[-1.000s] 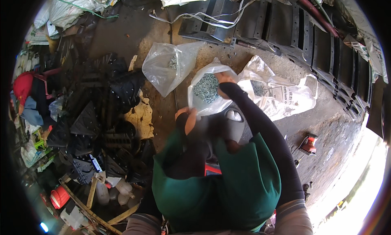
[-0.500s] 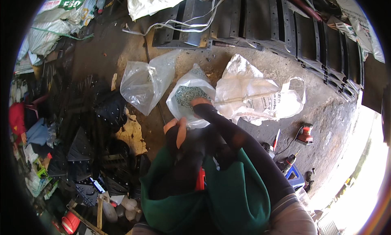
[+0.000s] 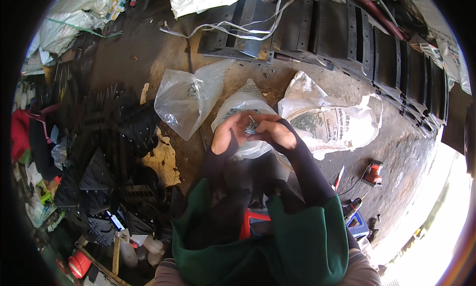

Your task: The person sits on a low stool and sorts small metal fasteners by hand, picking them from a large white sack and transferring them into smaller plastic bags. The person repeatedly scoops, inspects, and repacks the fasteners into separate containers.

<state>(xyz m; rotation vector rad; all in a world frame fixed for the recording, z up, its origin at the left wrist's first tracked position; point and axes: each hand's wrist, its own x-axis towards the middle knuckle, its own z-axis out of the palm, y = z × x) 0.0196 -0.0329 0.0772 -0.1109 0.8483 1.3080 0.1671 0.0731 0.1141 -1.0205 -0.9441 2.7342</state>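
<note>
Small silvery screws (image 3: 252, 127) lie between my two hands, held above the near side of an open plastic bag (image 3: 220, 118). My left hand (image 3: 227, 133) is cupped with its fingers curled around some of them. Bent over the same bunch are the fingers of my right hand (image 3: 276, 132); its fingertips touch the screws. More of them show inside the bag behind my hands, which cover most of its mouth. To the right, a white woven sack (image 3: 354, 125) lies on its side with a pile of similar screws (image 3: 307, 122) at its opening.
Left of the hands lies a clear plastic bag (image 3: 181, 100) with a few small pieces inside. Black metal panels (image 3: 337, 30) line the back and right. An orange sander (image 3: 374, 174) and a drill (image 3: 353, 206) rest at right; black parts (image 3: 96, 179) crowd the left.
My right hand has come up out of the plastic bag with screws. My left hand has left the bag's near edge and met it. Screws now show in the white sack; the view has shifted slightly.
</note>
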